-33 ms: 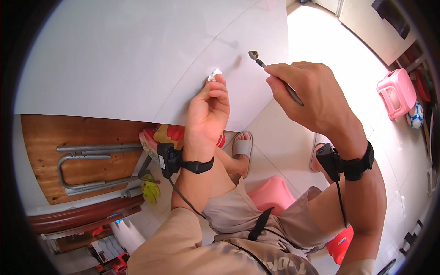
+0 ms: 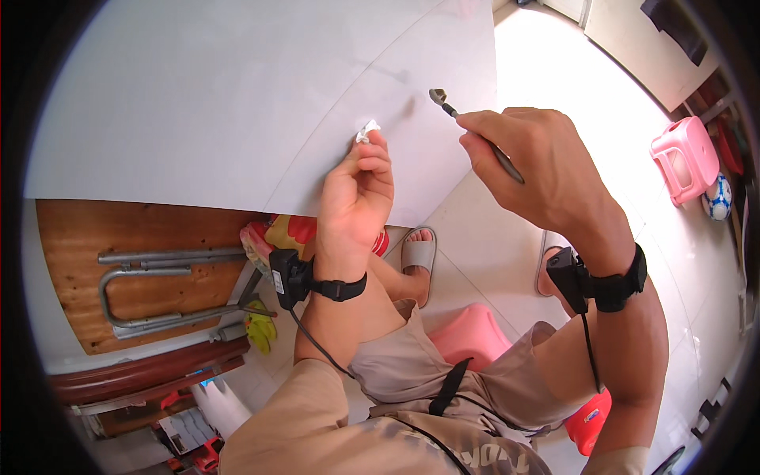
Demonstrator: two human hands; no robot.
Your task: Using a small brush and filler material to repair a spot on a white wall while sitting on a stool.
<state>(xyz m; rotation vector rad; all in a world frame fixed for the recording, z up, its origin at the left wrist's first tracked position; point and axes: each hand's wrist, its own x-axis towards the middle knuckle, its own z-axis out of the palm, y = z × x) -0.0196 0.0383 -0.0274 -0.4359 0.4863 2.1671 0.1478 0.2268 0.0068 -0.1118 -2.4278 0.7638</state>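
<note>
My left hand is raised over the near edge of the white tabletop, palm up. Its thumb and fingertips pinch a small crumpled piece of white tissue. To the right, my right hand is closed around a slim tool with a dark handle. The tool's small grey-brown head points up and left, past the tissue and apart from it. I cannot make out the tool's exact kind. Faint shadows fall on the tabletop beside both hands.
A pink stool and a blue-and-white ball stand on the floor at the right. Under the table's left side is a wooden board with folded metal legs. A pink seat shows between my legs.
My left hand has shifted very slightly left with the tissue. The right hand and its tool look unmoved.
</note>
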